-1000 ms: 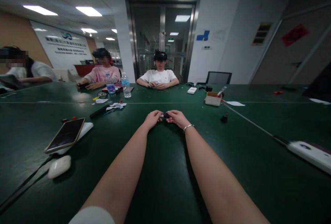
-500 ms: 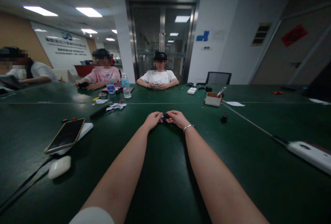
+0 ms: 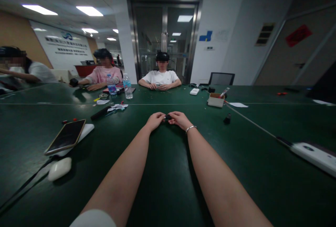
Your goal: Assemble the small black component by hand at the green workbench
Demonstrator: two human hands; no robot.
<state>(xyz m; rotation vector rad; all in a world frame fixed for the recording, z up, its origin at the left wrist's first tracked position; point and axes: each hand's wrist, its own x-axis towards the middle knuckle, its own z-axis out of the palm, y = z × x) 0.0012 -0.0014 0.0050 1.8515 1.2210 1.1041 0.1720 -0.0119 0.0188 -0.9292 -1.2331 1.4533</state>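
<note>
Both my arms reach out over the green table (image 3: 168, 171). Between my fingertips is a small dark object (image 3: 167, 117) with a light or shiny part at its left end; it is too small to name. My left hand (image 3: 155, 120) pinches its left end, and my right hand (image 3: 179, 119), below a silver bracelet (image 3: 190, 128), closes on its right end. The fingers hide much of it. Off to the right, apart from my hands, stands a small black piece (image 3: 227, 118).
To my left lie a phone (image 3: 67, 136) on a white block, a white case (image 3: 60, 169) and a black strap. Farther off are a black rod (image 3: 101, 113), bottles (image 3: 127, 86) and a small box (image 3: 216, 100). A power strip (image 3: 313, 155) lies right. Several people sit across the table.
My hands and the small dark object stay almost in place. At the far left, a seated person in pink has moved a dark object leftward, and the person beside them has shifted their arms.
</note>
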